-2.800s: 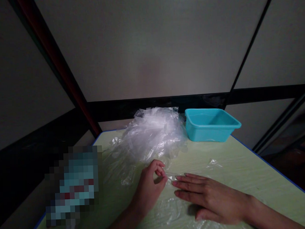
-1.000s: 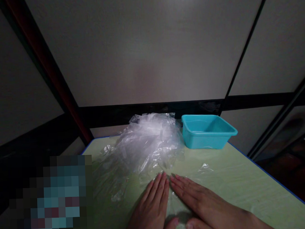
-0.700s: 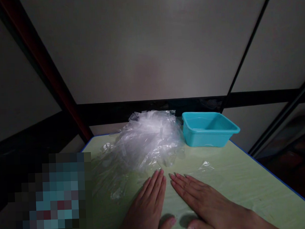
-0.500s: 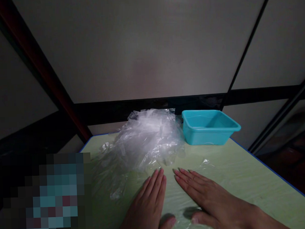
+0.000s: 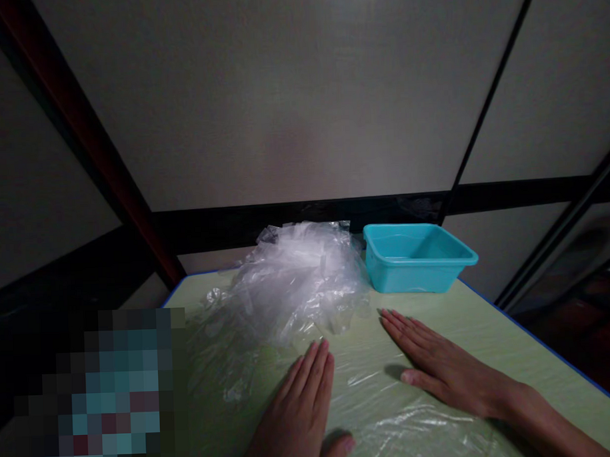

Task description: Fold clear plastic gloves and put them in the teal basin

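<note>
While lying palm-down on the surface point(image 5: 483, 329), shows left hand point(image 5: 298, 405) at bottom middle, fingers straight and side by side, thumb out to the side, fingertips near the front edge of pile point(image 5: 306, 275). Shows right hand point(image 5: 444, 367) coming in slanted from the right, well apart from the other, fingers straight and together, thumb set apart beside a dark shadow, fingertips just beside the pile's right side and near tub point(image 5: 417, 274). Has the grip flattened right out on both, uncurled, with hold of nothing.

Has film point(image 5: 422, 428) on the near part of the surface, clear and crinkled, between the hands and below the right wrist, catching light in streaks. Cannot tell exactly how far it runs under either hand. Has the pile, loose clear plastic, heaped at the far side and trailing left. Has the tub, turquoise, upright at the far right corner, beside the pile. Shows patch point(image 5: 123, 388) at lower left, teal with dark red bits, too pixelated to identify. Shows pale panels point(image 5: 300, 95) behind, crossed by black band point(image 5: 265, 223).
</note>
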A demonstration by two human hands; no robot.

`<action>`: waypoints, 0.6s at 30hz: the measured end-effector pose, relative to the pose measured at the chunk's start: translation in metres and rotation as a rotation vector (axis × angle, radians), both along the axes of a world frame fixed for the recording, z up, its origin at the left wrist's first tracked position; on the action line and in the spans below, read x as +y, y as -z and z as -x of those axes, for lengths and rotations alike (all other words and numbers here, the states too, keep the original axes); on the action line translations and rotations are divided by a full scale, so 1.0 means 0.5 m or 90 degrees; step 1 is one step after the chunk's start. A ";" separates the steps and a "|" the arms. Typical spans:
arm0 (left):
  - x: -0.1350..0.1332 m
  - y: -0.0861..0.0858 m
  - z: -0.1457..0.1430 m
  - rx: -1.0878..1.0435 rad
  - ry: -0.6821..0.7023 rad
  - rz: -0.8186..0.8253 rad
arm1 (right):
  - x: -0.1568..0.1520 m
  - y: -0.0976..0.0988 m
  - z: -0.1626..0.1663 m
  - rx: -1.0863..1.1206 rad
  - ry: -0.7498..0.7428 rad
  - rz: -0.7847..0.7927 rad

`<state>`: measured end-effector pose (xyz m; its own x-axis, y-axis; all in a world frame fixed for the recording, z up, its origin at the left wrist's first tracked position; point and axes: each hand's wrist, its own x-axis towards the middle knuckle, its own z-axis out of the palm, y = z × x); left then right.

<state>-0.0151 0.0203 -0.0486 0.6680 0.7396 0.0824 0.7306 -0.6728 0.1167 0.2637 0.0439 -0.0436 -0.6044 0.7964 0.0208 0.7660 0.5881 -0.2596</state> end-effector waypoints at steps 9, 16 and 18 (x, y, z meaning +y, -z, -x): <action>0.003 0.007 0.002 -0.008 -0.003 0.023 | 0.010 0.003 0.003 0.022 0.055 -0.049; 0.004 0.008 0.000 0.027 0.001 -0.001 | -0.021 -0.039 0.082 0.090 -0.114 0.036; 0.004 0.005 -0.001 0.031 0.003 -0.010 | -0.028 -0.044 0.098 0.088 -0.152 0.068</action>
<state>-0.0145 0.0222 -0.0511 0.6748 0.7354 0.0616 0.7320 -0.6776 0.0706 0.2149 0.0298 -0.0215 -0.7723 0.6341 0.0389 0.5625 0.7110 -0.4219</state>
